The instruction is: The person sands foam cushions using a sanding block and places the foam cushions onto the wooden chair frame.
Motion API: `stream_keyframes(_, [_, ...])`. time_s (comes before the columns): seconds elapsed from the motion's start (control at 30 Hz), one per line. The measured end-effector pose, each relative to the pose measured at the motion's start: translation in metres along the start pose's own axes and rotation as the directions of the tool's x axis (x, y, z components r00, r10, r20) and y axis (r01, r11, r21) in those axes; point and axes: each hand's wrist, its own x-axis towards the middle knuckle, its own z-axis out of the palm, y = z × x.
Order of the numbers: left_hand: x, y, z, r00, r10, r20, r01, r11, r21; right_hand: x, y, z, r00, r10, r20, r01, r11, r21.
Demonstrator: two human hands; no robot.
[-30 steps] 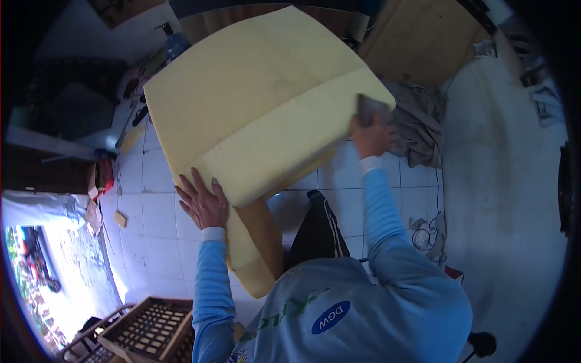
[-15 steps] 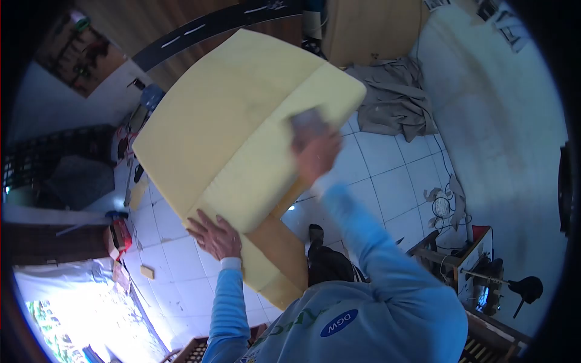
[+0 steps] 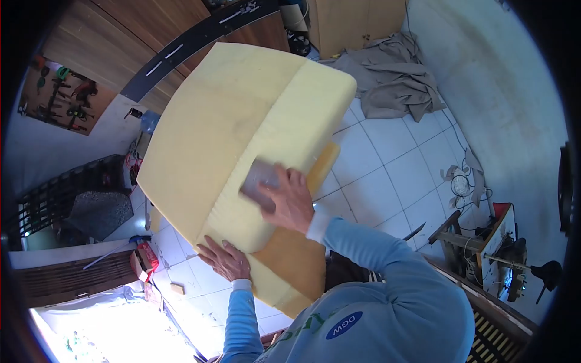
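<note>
A large cream foam cushion [image 3: 206, 121] with a raised, rounded strip along one side lies in front of me. On that strip, my right hand [image 3: 289, 196] presses a grey rectangular block [image 3: 259, 181], which is smeared by motion. My left hand [image 3: 225, 259] rests flat at the cushion's near left corner, fingers spread and holding nothing. Darker tan foam [image 3: 293, 257] shows below the strip, close to my body.
White floor tiles [image 3: 372, 160] surround the cushion. A grey cloth [image 3: 405, 85] lies crumpled at the back right. On the right stands a sewing machine [image 3: 514, 266], with a cable [image 3: 460, 184] on the floor nearby. Wooden cabinets [image 3: 151, 24] stand behind; tools hang on a board [image 3: 66, 97].
My right hand has slid the grey block along the raised strip, from near its far right end toward the near left. My left hand stays on the cushion corner. The camera view has shifted.
</note>
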Motion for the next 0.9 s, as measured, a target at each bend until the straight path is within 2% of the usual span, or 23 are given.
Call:
stream_keyframes(0.1, [-0.001, -0.007, 0.004, 0.999, 0.025, -0.025, -0.026, 0.999, -0.025, 0.029, 0.067, 0.000, 0.982, -0.099, -0.158, 0.116, 0.988, 0.099])
stream_keyframes(0.13, [-0.001, -0.007, 0.005, 0.999, 0.023, -0.035, -0.025, 0.999, -0.042, 0.060, 0.102, -0.016, 0.966, -0.054, -0.253, 0.052, 0.999, -0.016])
stream_keyframes(0.17, [-0.001, -0.005, 0.006, 0.999, 0.020, -0.038, -0.021, 1.000, -0.017, 0.091, 0.123, -0.047, 0.929, 0.209, -0.305, -0.242, 0.968, -0.073])
stream_keyframes(0.2, [0.000, -0.002, 0.006, 0.999, 0.008, -0.037, -0.008, 1.000, -0.004, 0.107, 0.129, -0.068, 0.812, 0.449, -0.373, -0.521, 0.846, -0.116])
stream_keyframes(0.3, [-0.005, 0.008, -0.001, 0.999, -0.011, -0.035, 0.011, 1.000, 0.005, 0.082, 0.071, 0.005, 0.887, 0.358, -0.291, -0.438, 0.851, -0.290])
stream_keyframes(0.33, [-0.009, 0.007, -0.001, 1.000, -0.010, -0.026, 0.010, 1.000, -0.012, 0.042, 0.021, 0.033, 0.921, 0.182, -0.345, -0.294, 0.904, -0.309])
stream_keyframes(0.37, [-0.012, 0.002, -0.003, 1.000, -0.013, -0.019, 0.012, 1.000, -0.022, 0.020, -0.006, 0.030, 0.944, 0.165, -0.287, -0.219, 0.961, -0.168])
stream_keyframes(0.47, [-0.005, -0.019, -0.008, 1.000, 0.014, -0.011, -0.014, 0.999, -0.043, 0.014, 0.031, 0.012, 0.976, -0.182, -0.120, 0.178, 0.983, -0.047])
stream_keyframes(0.5, [-0.005, -0.016, -0.002, 1.000, 0.018, -0.016, -0.019, 0.997, -0.070, 0.038, 0.056, 0.001, 0.985, -0.103, -0.140, 0.083, 0.987, -0.137])
stream_keyframes(0.53, [-0.007, -0.013, 0.002, 1.000, 0.008, -0.018, -0.009, 0.998, -0.066, 0.076, 0.092, -0.008, 0.979, 0.017, -0.203, -0.035, 0.996, -0.085])
stream_keyframes(0.57, [-0.008, -0.012, 0.001, 1.000, -0.001, -0.021, 0.000, 0.999, -0.052, 0.110, 0.108, -0.035, 0.943, 0.126, -0.308, -0.200, 0.955, -0.220])
stream_keyframes(0.6, [-0.005, -0.011, 0.000, 1.000, -0.004, -0.030, 0.002, 0.999, -0.038, 0.139, 0.147, -0.038, 0.855, 0.094, -0.510, -0.311, 0.880, -0.360])
stream_keyframes(0.63, [-0.006, -0.012, -0.003, 0.999, -0.021, -0.030, 0.021, 1.000, -0.018, 0.144, 0.127, -0.044, 0.848, 0.347, -0.401, -0.437, 0.886, -0.158])
stream_keyframes(0.67, [-0.006, -0.011, -0.004, 0.999, -0.029, -0.030, 0.029, 1.000, 0.000, 0.147, 0.104, -0.046, 0.790, 0.563, -0.243, -0.574, 0.819, 0.031])
stream_keyframes(0.73, [-0.003, 0.004, 0.003, 0.999, -0.029, -0.028, 0.029, 0.999, -0.022, 0.094, 0.053, 0.038, 0.904, 0.230, -0.361, -0.339, 0.899, -0.277])
stream_keyframes(0.77, [-0.005, -0.002, 0.001, 1.000, -0.027, -0.010, 0.027, 0.999, -0.035, 0.059, 0.017, 0.053, 0.957, 0.101, -0.271, -0.172, 0.952, -0.254])
stream_keyframes(0.8, [-0.004, -0.008, -0.001, 1.000, -0.016, 0.002, 0.016, 0.999, -0.044, 0.030, -0.013, 0.050, 0.996, -0.048, -0.079, 0.044, 0.998, -0.051])
stream_keyframes(0.9, [-0.008, -0.018, -0.002, 1.000, 0.029, -0.005, -0.029, 0.997, -0.067, 0.048, 0.016, 0.029, 0.944, -0.268, -0.191, 0.280, 0.959, 0.038])
